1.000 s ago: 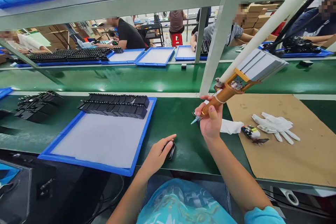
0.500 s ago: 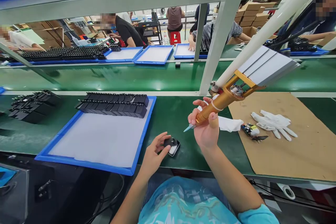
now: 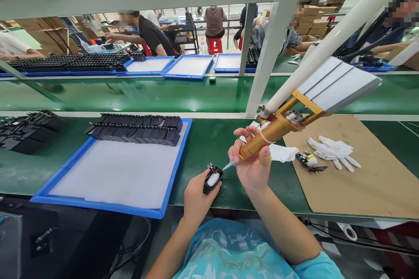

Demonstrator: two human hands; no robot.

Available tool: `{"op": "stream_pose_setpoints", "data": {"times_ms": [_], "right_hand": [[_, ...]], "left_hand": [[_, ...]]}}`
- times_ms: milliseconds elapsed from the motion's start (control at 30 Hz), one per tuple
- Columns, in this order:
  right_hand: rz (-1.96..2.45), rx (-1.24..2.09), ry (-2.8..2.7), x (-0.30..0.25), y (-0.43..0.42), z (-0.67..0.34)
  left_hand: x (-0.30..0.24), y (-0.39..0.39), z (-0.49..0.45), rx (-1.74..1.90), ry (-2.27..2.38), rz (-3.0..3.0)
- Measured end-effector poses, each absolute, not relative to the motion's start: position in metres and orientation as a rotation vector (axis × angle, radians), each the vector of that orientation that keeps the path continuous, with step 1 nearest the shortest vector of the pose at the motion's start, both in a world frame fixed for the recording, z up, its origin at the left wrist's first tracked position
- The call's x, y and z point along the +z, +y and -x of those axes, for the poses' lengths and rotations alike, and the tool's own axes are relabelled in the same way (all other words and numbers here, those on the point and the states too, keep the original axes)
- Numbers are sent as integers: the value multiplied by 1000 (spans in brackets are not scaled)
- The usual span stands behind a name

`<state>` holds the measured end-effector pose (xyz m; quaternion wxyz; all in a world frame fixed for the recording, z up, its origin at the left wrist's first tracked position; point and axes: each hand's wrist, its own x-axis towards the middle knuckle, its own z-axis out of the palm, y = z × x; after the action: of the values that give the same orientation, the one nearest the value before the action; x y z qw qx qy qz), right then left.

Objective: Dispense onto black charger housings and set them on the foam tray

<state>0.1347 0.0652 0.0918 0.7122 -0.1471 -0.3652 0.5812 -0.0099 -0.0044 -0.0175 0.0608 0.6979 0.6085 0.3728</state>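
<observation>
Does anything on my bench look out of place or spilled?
I see no spill. A circuit board near the left edge of the brown sheet looks stray: its parts lie exposed, whereas your left hand holds a black case.

Dispenser I hold: gold body, pale blue tip
My casing: black outside, white within
My shirt: turquoise, paler patterning
Tabletop: green
Tray: blue rim, white base
Cardboard sheet: brown
Glove: white
Co-worker's sleeve: dark-and-white stripes

The left forearm reaches inward to a left hand with its thumb closed in, while the right forearm slants far and left to the higher right hand, palm up, fingers curled.
</observation>
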Motion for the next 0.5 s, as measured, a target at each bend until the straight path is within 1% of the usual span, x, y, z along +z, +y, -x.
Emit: {"op": "stream_pose_setpoints", "data": {"times_ms": [167, 500], "right_hand": [[330, 1286, -819, 92, 62, -133], [293, 1274, -841, 92, 62, -136]], "left_hand": [[2, 3, 9, 1169, 1831, -2186], [19, 2, 6, 1233, 1689, -2152]]}}
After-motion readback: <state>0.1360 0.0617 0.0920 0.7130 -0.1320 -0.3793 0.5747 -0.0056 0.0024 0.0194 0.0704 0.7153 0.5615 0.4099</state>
